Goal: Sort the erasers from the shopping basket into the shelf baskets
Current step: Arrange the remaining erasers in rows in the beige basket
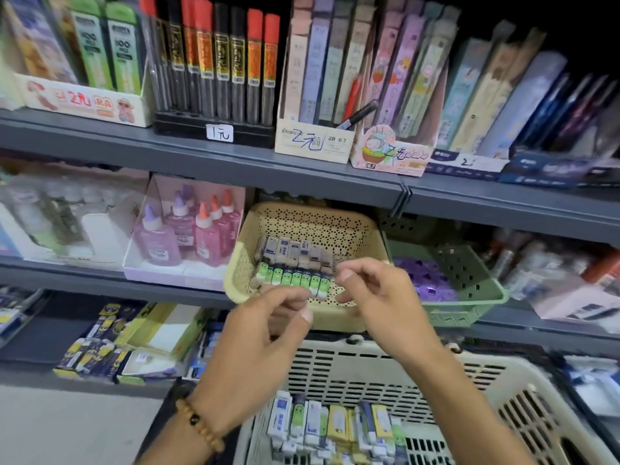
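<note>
A cream shelf basket [355,229] on the middle shelf holds a back row of white-and-blue erasers [292,251] and a front row of green erasers [295,280]. My left hand [265,333] and my right hand [375,297] hover at the basket's front rim, fingers loosely curled and apart, with nothing visible in either. A green shelf basket [469,280] to the right holds purple items. Below, the beige shopping basket [503,391] contains several mixed erasers [332,427] in white, green and yellow sleeves.
Glue bottles [188,233] stand in a box left of the cream basket. The upper shelf [201,152] carries pencil-lead boxes and tubes. Eraser packs [100,350] lie on the lower shelf at left. A bead bracelet is on my left wrist.
</note>
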Available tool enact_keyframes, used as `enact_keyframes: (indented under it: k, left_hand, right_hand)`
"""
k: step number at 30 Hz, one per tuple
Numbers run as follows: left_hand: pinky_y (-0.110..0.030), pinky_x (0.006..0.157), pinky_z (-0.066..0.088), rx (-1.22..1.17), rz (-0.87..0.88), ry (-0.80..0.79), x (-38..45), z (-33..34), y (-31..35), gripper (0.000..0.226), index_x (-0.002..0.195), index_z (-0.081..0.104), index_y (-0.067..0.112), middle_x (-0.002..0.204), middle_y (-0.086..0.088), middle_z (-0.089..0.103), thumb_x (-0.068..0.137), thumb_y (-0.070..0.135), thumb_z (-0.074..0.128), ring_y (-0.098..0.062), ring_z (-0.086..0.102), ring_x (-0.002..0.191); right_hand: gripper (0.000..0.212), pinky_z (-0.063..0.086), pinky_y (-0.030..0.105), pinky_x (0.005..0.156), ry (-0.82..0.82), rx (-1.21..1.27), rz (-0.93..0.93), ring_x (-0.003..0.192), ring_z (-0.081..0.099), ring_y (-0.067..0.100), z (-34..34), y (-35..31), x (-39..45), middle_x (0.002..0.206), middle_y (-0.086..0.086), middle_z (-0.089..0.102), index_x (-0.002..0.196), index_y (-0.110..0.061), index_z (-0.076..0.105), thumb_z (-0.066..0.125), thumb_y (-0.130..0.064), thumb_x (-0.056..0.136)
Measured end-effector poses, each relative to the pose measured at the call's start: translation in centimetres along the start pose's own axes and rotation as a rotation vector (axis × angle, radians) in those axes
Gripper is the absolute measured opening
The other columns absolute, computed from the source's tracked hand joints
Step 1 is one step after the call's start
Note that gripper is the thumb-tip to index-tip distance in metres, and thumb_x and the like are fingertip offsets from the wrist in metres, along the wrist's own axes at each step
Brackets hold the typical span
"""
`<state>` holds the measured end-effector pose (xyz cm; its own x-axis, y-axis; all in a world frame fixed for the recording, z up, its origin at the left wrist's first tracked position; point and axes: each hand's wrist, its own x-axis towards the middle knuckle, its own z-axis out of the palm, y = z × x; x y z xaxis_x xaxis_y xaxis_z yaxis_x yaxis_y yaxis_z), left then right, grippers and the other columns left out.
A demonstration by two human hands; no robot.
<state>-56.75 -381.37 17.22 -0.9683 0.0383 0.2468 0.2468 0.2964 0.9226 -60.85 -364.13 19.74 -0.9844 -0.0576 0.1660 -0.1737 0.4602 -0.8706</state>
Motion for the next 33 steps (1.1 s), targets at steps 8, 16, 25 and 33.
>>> enact_keyframes:
  k: [8, 16, 25, 33]
  left_hand:
    - [-0.012, 0.081, 0.044, 0.109, -0.413, -0.143, -6.5, 7.9, -3.9, 0.028, 0.124, 0.058, 0.017, 0.116, 0.004, 0.062, 0.097, 0.022, 0.055, -0.004, 0.058, 0.100]
    - [-0.048, 0.102, 0.037, 0.926, -0.556, -0.286, -7.1, 14.4, -9.9, 0.066, 0.130, 0.037, 0.019, 0.137, -0.012, 0.040, 0.080, 0.055, 0.059, -0.032, 0.033, 0.129]
    - [-0.060, 0.109, 0.022, 1.262, -0.358, -0.422, -10.0, 16.7, -14.1, 0.087, 0.149, 0.009, 0.026, 0.161, -0.008, 0.001, 0.082, 0.064, 0.049, -0.035, 0.006, 0.143]
    - [-0.063, 0.107, 0.018, 1.283, -0.301, -0.416, -10.1, 18.9, -15.3, 0.090, 0.149, -0.003, 0.032, 0.158, -0.001, 0.005, 0.082, 0.065, 0.047, -0.041, 0.004, 0.144]
  right_hand:
    - [0.016, 0.054, 0.019, 0.056, 0.113, 0.196, 0.321, 0.070, 0.070, 0.005, -4.7, 8.5, -8.7, 0.086, -0.001, 0.074, 0.090, -0.021, 0.070, 0.056, -0.020, 0.098]
    - [0.037, 0.043, 0.026, 0.057, -0.255, -0.132, 0.674, 0.066, 0.058, 0.028, -5.7, 20.0, -8.7, 0.088, 0.033, 0.060, 0.078, 0.009, 0.059, 0.052, -0.022, 0.098]
    - [0.038, 0.036, 0.030, 0.067, -0.417, -0.148, 0.784, 0.071, 0.046, 0.013, -3.0, 23.7, -9.2, 0.080, 0.001, 0.046, 0.087, -0.011, 0.043, 0.048, -0.047, 0.099]
    - [0.056, 0.038, 0.030, 0.077, -0.316, -0.078, 0.826, 0.098, 0.055, 0.025, -2.5, 24.5, -9.3, 0.118, 0.015, 0.053, 0.107, 0.000, 0.055, 0.052, -0.055, 0.094]
